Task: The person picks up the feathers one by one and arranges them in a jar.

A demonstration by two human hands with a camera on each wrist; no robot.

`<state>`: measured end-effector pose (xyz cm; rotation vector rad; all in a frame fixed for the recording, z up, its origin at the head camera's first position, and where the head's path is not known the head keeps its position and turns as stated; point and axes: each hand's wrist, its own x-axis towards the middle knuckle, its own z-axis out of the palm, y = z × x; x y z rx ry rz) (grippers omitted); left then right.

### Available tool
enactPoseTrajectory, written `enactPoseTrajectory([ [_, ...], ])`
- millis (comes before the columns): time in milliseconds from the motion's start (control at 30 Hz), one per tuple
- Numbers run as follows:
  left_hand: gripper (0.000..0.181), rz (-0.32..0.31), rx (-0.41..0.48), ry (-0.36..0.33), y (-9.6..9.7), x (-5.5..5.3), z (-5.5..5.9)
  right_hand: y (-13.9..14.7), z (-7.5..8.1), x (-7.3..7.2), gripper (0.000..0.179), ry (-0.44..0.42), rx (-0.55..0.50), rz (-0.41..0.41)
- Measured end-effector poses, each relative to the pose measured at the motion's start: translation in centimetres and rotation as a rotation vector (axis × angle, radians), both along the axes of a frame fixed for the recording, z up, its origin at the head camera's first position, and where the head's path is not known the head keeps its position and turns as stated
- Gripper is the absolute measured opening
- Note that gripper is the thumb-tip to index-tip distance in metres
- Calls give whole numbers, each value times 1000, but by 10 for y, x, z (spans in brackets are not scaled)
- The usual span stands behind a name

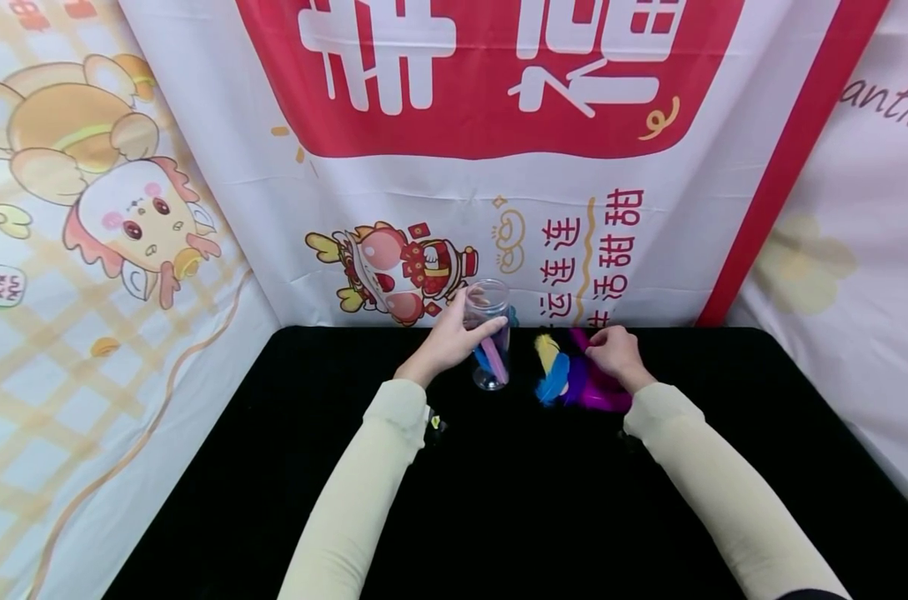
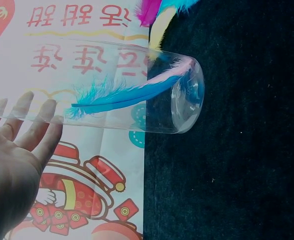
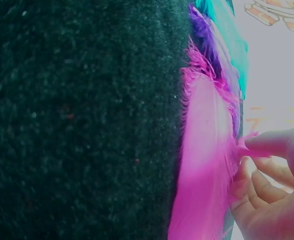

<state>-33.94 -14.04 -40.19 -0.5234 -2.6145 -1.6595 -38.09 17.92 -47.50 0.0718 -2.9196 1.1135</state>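
My left hand (image 1: 448,335) grips a clear, see-through jar (image 1: 503,346), thumb across its near side. A blue feather (image 2: 124,101) and a pink feather (image 2: 169,74) lean inside it, seen through the wall in the left wrist view. To the right of the jar lies a loose heap with a yellow feather (image 1: 547,352), a blue feather (image 1: 553,383), a purple feather (image 1: 576,382) and a magenta feather (image 1: 605,398). Over that heap my right hand (image 1: 617,357) pinches another magenta feather (image 1: 579,337) between thumb and fingertips.
A black cloth-covered table (image 1: 529,500) lies under both hands. Just behind its back edge hangs a white and red printed cloth (image 1: 393,192). Patterned cloths (image 1: 86,333) also hang along the left and right sides.
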Motion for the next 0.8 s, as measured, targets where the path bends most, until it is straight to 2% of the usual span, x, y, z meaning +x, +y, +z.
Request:
enactPoseTrajectory([
  [367,74,0,8,-4,0,2,1,6,8,6,29,-91,-131,-34],
  [533,77,-3,11,2,0,0,0,8,13,8,32,-113,-177,-20],
  [800,64,6,14,14,1,0,-2,9,18,9,31,-158,-262,39],
])
